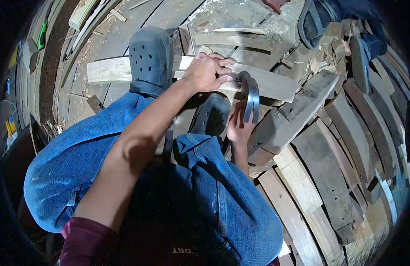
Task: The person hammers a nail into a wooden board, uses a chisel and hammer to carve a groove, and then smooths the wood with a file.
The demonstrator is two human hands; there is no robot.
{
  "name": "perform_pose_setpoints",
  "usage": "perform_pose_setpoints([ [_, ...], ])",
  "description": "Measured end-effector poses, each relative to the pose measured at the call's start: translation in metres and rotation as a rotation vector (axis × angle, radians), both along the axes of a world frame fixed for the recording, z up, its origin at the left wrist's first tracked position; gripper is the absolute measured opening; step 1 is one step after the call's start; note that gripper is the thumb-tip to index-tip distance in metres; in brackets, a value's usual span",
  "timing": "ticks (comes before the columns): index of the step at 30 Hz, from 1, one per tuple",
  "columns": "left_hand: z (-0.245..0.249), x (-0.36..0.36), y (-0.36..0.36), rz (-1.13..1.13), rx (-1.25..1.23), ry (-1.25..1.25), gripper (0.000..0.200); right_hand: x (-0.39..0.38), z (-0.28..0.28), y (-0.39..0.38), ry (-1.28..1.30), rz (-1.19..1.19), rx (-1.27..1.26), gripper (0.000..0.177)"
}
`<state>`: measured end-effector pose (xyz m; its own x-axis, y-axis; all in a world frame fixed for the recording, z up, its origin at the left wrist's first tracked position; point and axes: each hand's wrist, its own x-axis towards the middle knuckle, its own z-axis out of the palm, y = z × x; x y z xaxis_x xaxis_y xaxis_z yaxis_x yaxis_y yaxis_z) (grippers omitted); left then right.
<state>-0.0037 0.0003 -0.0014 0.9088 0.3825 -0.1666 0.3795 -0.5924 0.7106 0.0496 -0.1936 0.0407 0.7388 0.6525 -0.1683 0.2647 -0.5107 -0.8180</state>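
Observation:
A pale wooden plank (pixel 267 83) lies across the floor in front of me, partly under my left shoe (pixel 150 57). My left hand (pixel 207 73) is over the plank, fingers curled round something dark and small that I cannot make out. Below and to its right, my right hand (pixel 238 126) is closed on a dark, curved metal tool (pixel 251 99). The tool's upper end curves over toward my left fingertips. Its exact kind does not show, and its lower part is hidden by the hand. My right shoe (pixel 211 113) sits between the two arms.
A thick timber beam (pixel 298 113) lies just right of my right hand. Several stacked boards (pixel 322 173) fill the right side. Another person's sandalled foot (pixel 312 24) is at the upper right. Thin wood strips (pixel 234 41) and shavings litter the floor; a green-handled tool (pixel 42 35) is far left.

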Motion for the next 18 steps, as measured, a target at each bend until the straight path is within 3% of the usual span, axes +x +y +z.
perform_pose_setpoints([
  [1, 0.0, 0.001, -0.001, -0.001, 0.003, -0.006, 0.02, 0.002, 0.002, 0.004, -0.149, 0.041, -0.082, 0.021],
  [4, 0.006, 0.003, 0.002, -0.007, -0.004, 0.022, 0.02, 0.011, 0.004, 0.002, 0.157, -0.026, -0.097, 0.025],
  [7, 0.006, 0.003, 0.001, -0.004, -0.016, 0.022, 0.025, 0.005, -0.007, 0.007, -0.036, -0.074, 0.099, 0.008],
  [8, 0.007, 0.002, 0.001, -0.005, -0.028, 0.03, 0.027, 0.001, 0.001, 0.004, 0.062, -0.132, 0.067, 0.008],
  [11, 0.007, 0.003, 0.0, 0.004, -0.021, 0.012, 0.03, 0.005, 0.01, 0.0, 0.169, -0.009, -0.12, 0.013],
  [13, 0.005, 0.001, -0.006, 0.002, -0.029, -0.017, 0.02, 0.003, 0.011, 0.002, 0.262, -0.045, -0.121, 0.013],
  [14, 0.003, 0.003, -0.005, 0.009, -0.023, -0.009, 0.02, 0.001, 0.012, 0.002, 0.077, 0.016, -0.069, 0.014],
  [16, 0.001, 0.002, -0.001, 0.016, -0.031, -0.021, 0.021, -0.002, 0.018, 0.005, 0.003, 0.03, -0.133, 0.015],
  [18, 0.005, 0.001, -0.002, 0.009, -0.031, 0.004, 0.021, 0.001, 0.021, 0.008, 0.159, -0.024, -0.282, 0.017],
])
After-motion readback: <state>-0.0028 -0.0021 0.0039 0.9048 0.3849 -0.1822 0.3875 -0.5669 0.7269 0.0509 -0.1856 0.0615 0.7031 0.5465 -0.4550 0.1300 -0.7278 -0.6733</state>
